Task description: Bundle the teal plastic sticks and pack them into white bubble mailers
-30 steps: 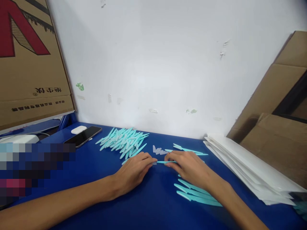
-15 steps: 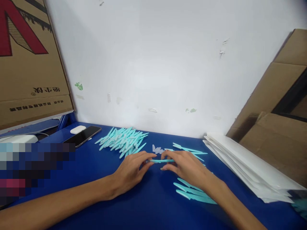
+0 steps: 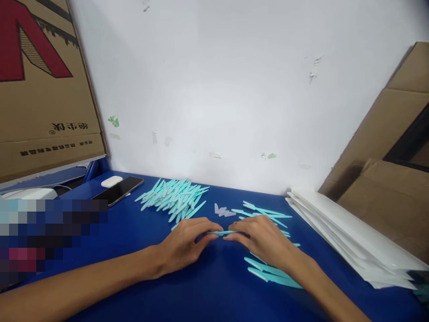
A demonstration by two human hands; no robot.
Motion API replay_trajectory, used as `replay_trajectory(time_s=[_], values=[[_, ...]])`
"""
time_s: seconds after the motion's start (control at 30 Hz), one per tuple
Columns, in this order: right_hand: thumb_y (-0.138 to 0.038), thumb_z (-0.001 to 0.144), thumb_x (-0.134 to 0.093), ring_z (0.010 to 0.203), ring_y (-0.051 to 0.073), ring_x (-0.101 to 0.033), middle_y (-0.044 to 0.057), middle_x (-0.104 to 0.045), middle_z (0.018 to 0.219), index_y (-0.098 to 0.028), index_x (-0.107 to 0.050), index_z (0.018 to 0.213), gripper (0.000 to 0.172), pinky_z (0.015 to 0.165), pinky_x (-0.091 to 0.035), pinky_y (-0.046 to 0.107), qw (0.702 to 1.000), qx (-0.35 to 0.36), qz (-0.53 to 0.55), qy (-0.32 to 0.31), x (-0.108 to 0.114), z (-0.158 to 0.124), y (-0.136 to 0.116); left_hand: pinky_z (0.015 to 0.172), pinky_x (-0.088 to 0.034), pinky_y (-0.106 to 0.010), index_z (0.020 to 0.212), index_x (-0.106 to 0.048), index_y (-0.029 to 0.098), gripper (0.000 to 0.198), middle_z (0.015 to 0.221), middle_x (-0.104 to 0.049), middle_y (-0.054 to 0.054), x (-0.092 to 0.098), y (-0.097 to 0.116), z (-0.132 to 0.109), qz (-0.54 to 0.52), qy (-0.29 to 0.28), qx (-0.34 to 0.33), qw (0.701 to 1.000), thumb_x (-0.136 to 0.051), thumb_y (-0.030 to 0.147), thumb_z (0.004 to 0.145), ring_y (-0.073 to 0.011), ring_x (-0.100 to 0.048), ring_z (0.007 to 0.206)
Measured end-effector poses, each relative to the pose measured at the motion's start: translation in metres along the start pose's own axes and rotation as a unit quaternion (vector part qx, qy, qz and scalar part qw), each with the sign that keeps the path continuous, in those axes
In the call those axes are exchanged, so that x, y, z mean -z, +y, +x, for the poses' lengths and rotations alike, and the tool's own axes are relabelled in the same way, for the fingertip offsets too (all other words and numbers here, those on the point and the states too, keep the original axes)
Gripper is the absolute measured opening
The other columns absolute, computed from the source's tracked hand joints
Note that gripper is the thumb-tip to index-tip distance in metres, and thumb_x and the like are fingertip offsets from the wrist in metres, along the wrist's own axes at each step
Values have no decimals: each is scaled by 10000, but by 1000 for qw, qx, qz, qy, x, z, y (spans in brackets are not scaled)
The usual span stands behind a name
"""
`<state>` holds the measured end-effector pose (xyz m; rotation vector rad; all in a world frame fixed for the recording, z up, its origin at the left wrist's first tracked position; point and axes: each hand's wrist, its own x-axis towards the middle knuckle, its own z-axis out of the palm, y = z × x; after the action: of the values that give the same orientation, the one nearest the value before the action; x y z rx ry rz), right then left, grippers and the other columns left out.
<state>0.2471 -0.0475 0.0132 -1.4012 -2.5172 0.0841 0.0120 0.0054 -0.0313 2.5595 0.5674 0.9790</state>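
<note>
Teal stick (image 3: 224, 233) between the fingers (image 3: 208, 225)

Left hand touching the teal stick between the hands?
Touching: the head view shows the left hand pinching the left end of the teal stick.

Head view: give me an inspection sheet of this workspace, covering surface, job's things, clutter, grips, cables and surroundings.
Surface: blue tabletop.
Job's things: dense heap of teal knife-shaped pieces left, looser teal pieces right, small translucent pieces between.
Clutter: smartphone, small white case, stacked white sheets.
Grips: left hand and right hand pinch one held teal piece between them.
Cables: thin cable-like line, far left.
Surroundings: scuffed white wall behind, printed carton left, brown cardboard right.
</note>
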Motion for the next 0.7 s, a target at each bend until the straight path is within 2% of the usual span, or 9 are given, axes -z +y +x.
replay_trajectory(time_s=[0.13,0.2,0.3,0.43,0.5,0.6,0.7], values=[[-439,1031,-438,756,191,-687,28,-741,817,-245,-717,972,345,641,-368,277,1000,0,-16,1,-1,0,1,662,-492,-206,1123,-661,229,191,953,-724,-13,1,2,2,-1,-22,7,1000,-517,254,1000,-107,-642,720],[-441,1028,-445,745,191,-683,24,-739,823,-246,-712,974,335,630,-369,280,1000,1,-25,-3,1,0,1,663,-500,-208,1172,-640,241,215,1005,-725,-12,0,2,2,2,-32,16,999,-515,268,1000,-108,-645,725],[-470,1006,-483,771,189,-679,11,-735,852,-252,-706,953,316,629,-385,279,1000,-3,-25,-4,7,-1,7,737,-534,-254,1340,-536,257,343,1095,-712,-29,-2,3,3,38,-46,29,998,-494,285,1001,-138,-662,799],[-492,1005,-465,822,211,-675,48,-727,903,-228,-724,917,380,663,-427,294,996,-43,-67,32,19,-4,33,883,-547,-347,1485,-371,241,493,1191,-668,-73,-3,4,3,87,-74,26,993,-440,256,997,-203,-652,1019],[-479,1012,-447,824,227,-677,69,-719,928,-218,-733,928,397,664,-440,304,990,-83,-109,43,23,-6,50,935,-536,-367,1476,-393,240,486,1284,-621,-88,-3,5,3,101,-80,29,991,-435,247,993,-222,-618,1119],[-441,1014,-448,813,237,-677,78,-706,944,-217,-740,958,372,665,-453,314,977,-142,-153,34,22,-10,71,937,-541,-366,1422,-473,235,437,1338,-577,-92,-1,7,5,112,-96,34,989,-434,235,987,-230,-600,1144],[-423,986,-511,901,258,-662,87,-694,996,-226,-733,1029,299,722,-476,338,978,-151,-143,27,17,-14,84,926,-545,-353,1381,-515,230,415,1319,-579,-92,0,9,6,106,-104,31,988,-436,200,975,-222,-605,1124]])
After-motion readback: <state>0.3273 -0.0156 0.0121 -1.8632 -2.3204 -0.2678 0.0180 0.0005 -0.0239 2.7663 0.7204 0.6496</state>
